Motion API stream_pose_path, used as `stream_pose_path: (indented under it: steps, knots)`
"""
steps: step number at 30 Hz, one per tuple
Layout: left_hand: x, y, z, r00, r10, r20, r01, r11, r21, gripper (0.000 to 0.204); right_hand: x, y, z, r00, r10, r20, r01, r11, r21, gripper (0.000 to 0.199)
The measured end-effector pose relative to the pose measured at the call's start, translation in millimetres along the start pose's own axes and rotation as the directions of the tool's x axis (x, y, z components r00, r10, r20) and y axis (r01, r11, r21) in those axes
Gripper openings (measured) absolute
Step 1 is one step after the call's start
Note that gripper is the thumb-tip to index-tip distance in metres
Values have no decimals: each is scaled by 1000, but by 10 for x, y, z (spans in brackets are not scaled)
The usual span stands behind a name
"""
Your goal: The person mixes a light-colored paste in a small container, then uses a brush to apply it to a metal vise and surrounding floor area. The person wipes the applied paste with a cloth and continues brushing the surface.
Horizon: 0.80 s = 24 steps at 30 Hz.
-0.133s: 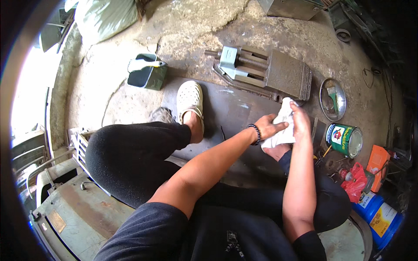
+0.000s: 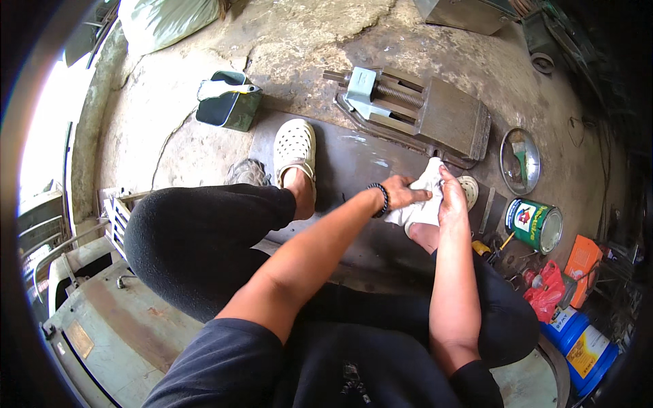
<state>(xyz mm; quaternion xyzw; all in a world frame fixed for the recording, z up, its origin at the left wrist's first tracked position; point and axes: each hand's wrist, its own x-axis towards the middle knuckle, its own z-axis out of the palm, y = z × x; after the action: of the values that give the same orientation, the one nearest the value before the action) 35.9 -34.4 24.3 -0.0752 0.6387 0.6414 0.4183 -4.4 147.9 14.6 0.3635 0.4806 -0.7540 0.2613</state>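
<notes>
Both hands, L hand (image 2: 403, 196) & R hand (image 2: 451, 201), gripping white rag (image 2: 420, 204).

Cracked concrete floor (image 2: 306, 34); daylight at left; steel plate (image 2: 354, 163) underfoot.

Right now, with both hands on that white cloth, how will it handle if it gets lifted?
The white cloth is bunched and creased between the left hand and right hand, so it is probably floppy and will drape. It looks thin, so likely light. Being soft, it should neither roll nor break.

2 hands (image 2: 405, 195), 1 rag (image 2: 420, 204), 1 vise (image 2: 415, 112)
</notes>
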Motion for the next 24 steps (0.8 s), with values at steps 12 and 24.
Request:
stream_pose_path:
  steps: [12,24]
  knots:
    - [-805,1031,-1812,938,-319,-137,346,825,448,83,1,670,2045,984,-30,174,-78,807,585,38]
    - [-492,1239,-1762,973,194,129,-161,164,973,37,90,683,2252,990,-101,-96,139,791,596,24]
